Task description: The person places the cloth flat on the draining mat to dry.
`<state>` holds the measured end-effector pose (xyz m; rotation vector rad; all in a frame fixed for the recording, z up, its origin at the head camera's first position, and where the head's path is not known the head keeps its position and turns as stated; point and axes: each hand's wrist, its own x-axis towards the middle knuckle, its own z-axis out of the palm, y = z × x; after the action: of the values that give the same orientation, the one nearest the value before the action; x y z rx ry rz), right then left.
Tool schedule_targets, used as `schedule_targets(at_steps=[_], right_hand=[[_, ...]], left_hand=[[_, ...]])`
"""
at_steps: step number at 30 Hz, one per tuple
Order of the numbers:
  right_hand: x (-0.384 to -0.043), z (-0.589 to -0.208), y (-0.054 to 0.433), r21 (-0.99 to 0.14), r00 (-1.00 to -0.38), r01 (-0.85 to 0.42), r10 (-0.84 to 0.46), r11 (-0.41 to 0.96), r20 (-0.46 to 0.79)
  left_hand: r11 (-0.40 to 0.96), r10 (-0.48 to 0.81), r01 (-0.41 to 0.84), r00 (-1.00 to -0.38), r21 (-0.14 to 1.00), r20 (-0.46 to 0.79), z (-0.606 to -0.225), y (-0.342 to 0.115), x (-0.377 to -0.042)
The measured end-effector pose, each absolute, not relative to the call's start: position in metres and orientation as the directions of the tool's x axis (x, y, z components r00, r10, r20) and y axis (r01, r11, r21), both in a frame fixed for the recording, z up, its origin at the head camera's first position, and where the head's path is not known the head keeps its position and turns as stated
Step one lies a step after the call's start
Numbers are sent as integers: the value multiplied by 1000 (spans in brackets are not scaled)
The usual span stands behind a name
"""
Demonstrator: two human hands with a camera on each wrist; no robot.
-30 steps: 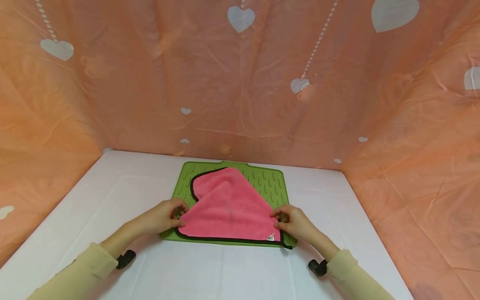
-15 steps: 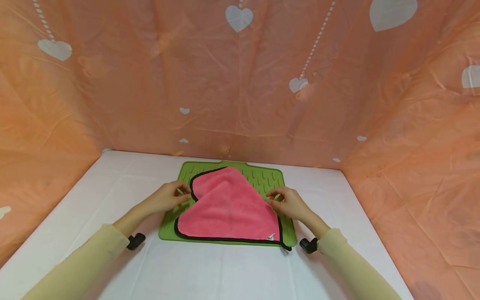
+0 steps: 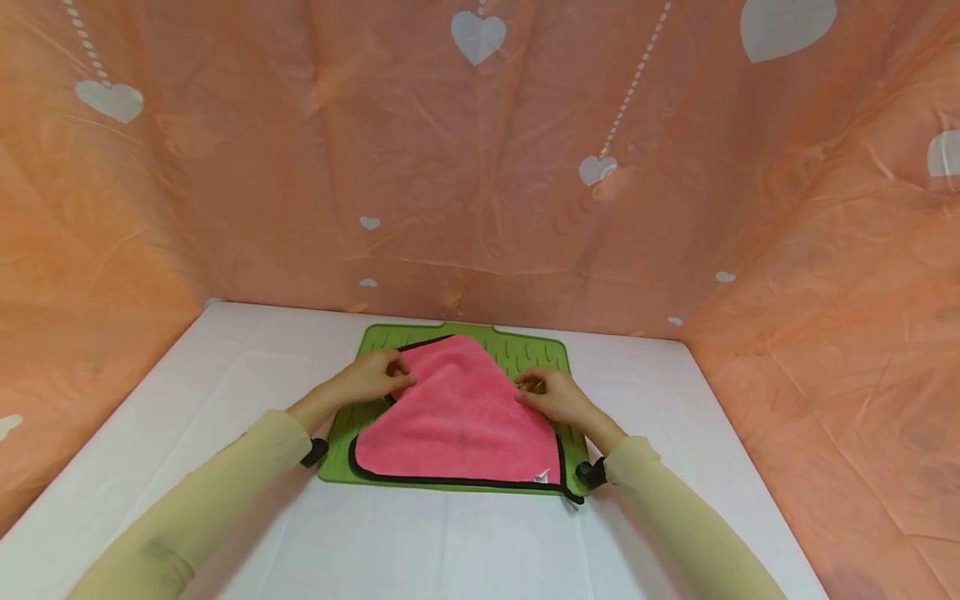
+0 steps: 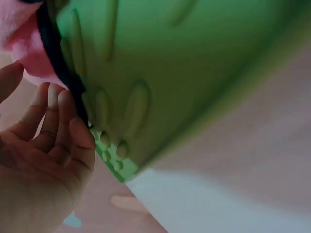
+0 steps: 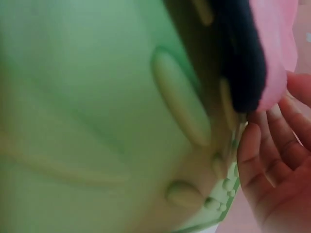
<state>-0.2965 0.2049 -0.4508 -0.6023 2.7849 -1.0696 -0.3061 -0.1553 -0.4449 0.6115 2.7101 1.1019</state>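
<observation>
A pink cloth (image 3: 465,425) with black edging lies on a green ribbed mat (image 3: 517,354), its upper part folded toward the front. A small white tag (image 3: 542,476) and a black loop show at its front right corner. My left hand (image 3: 375,377) is over the cloth's back left part, fingers softly bent. In the left wrist view its thumb and fingertips (image 4: 51,94) stand apart beside the pink fabric. My right hand (image 3: 558,395) is at the cloth's slanting right side, and in the right wrist view its loosely curved fingers (image 5: 277,141) are right at the pink edge.
A white-covered table (image 3: 450,542) lies under the mat. Orange sheeting (image 3: 480,183) with pale hearts encloses the back and both sides. A black wrist device (image 3: 591,473) sits below the right hand, another (image 3: 315,452) below the left.
Both hands have let go of the cloth's front side corners and moved back along the mat, then inward. The left is now over the cloth's back left part. The cloth lies as before.
</observation>
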Motion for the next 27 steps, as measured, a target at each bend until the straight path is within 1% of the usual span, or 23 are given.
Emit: schedule_targets(at_steps=[6,10,13,17,22,24,27], right_hand=[[-296,-453,203,-659,-916,-329,-399,676,48],[-296,-455,204,-650,-913,-348,-401,675,72],[-296,-458,205,-647,-912,-353,-403,676,76],[-295,-459,205,-649,-916,-336,-397,682,57],[-294,-458,205,-653,-918,-327,-394,683,47],[-294,-457,205,-651,-917,-329,-396,684,47],[-295,-457,205,-643,-913,-342,-404,685,56]], left_hand=[[687,435,343,-900,641,16,-450,-150,-309],[673,456,369,-889,640,33,-452,-151,-310],[664,493,415,-869,621,54,-453,-155,-309],[693,503,456,-861,558,79,-450,-161,-308],[761,441,394,-897,515,35,-445,-165,-305],[772,429,381,-903,509,26,-444,-165,-306],[761,437,395,-898,515,44,-444,-165,-309]])
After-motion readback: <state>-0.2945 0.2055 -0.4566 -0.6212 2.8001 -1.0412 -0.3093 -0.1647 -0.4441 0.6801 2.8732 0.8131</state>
